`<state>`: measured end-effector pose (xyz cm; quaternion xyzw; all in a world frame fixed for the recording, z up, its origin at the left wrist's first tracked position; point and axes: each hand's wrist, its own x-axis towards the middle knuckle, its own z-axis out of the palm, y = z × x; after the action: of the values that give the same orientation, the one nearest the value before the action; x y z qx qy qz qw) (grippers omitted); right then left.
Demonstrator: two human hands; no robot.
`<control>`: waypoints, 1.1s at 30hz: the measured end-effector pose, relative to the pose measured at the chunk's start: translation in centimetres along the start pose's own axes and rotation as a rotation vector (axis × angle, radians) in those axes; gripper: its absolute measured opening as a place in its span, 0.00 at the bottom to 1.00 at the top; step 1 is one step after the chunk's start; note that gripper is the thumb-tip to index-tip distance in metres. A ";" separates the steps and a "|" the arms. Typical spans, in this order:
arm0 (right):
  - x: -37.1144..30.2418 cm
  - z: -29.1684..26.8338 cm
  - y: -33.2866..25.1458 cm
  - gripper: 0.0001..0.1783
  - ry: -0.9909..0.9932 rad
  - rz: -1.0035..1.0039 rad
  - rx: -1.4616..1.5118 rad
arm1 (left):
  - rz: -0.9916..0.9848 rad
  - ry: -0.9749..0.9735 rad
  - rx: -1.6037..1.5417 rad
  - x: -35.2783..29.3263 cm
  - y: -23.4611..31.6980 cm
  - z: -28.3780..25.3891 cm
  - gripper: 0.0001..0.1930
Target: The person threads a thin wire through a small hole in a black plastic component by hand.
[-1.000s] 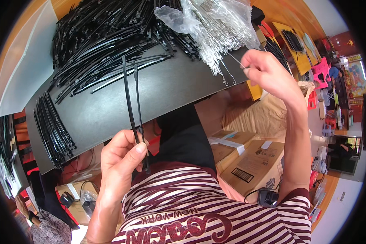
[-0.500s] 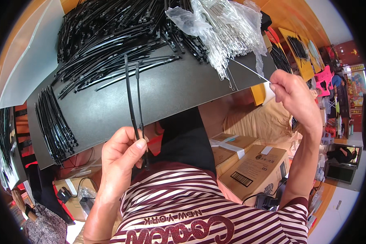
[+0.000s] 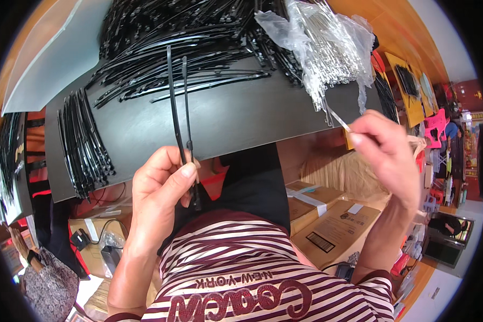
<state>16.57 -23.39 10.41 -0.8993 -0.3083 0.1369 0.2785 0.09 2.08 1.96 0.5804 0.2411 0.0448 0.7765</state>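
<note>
My left hand (image 3: 163, 180) is closed, pinching the lower ends of two slender black strips (image 3: 175, 107) that stand up over the table's front edge. One strip is longer than the other; whether they are joined is hidden by my fingers. My right hand (image 3: 383, 145), a little blurred, pinches a thin silver strip (image 3: 339, 120) between thumb and fingers. That strip's far end lies by the tips of a bundle of thin silver metal pieces (image 3: 333, 59), some with hooked ends, wrapped in torn clear plastic (image 3: 276, 27).
A large heap of black strips (image 3: 172, 32) covers the back of the dark table (image 3: 139, 123). A neater row of them (image 3: 83, 142) lies at the left. Cardboard boxes (image 3: 335, 228) stand below at the right. Another person's arm (image 3: 24, 249) shows at lower left.
My right hand has moved down and closer to the silver bundle, and less of the silver strip shows. My left hand still holds the black strips. The view has shifted slightly.
</note>
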 end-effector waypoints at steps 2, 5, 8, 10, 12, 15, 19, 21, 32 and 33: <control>0.9 1.9 0.6 0.05 -0.029 -0.019 -0.056 | 0.019 0.009 -0.019 0.0 0.1 0.0 0.08; 0.5 0.8 1.9 0.05 0.054 0.074 -0.171 | 0.028 0.018 -0.028 -0.3 0.4 -0.3 0.08; -1.2 -2.6 2.2 0.05 0.038 0.205 0.013 | 0.017 0.045 -0.032 -0.3 0.2 -0.7 0.08; -2.4 -4.4 3.1 0.05 0.042 0.238 0.024 | 0.018 0.037 -0.027 -0.1 0.2 -0.8 0.09; -3.1 -5.2 3.8 0.04 0.072 0.279 0.078 | 0.027 0.043 -0.015 -0.2 0.2 -0.8 0.09; -3.1 -3.6 3.1 0.03 0.233 0.101 0.196 | 0.041 0.051 0.013 0.0 0.4 -0.5 0.10; -0.6 1.7 -1.5 0.03 0.216 0.026 0.541 | 0.047 0.015 -0.007 0.2 0.4 -0.2 0.09; 1.0 5.2 -2.5 0.05 0.057 -0.052 0.750 | 0.020 -0.028 -0.122 0.2 0.5 0.1 0.08; 4.0 15.1 -6.3 0.03 -0.205 0.089 1.347 | 0.000 -0.016 -0.032 -0.3 1.0 -0.8 0.08; 3.9 15.2 -6.4 0.04 -0.223 0.127 1.398 | -0.009 -0.031 -0.041 -0.4 0.9 -0.9 0.08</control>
<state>10.18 -10.43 1.54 -0.5066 -0.1220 0.4097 0.7487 -0.44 3.05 2.72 0.5638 0.2308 0.0374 0.7921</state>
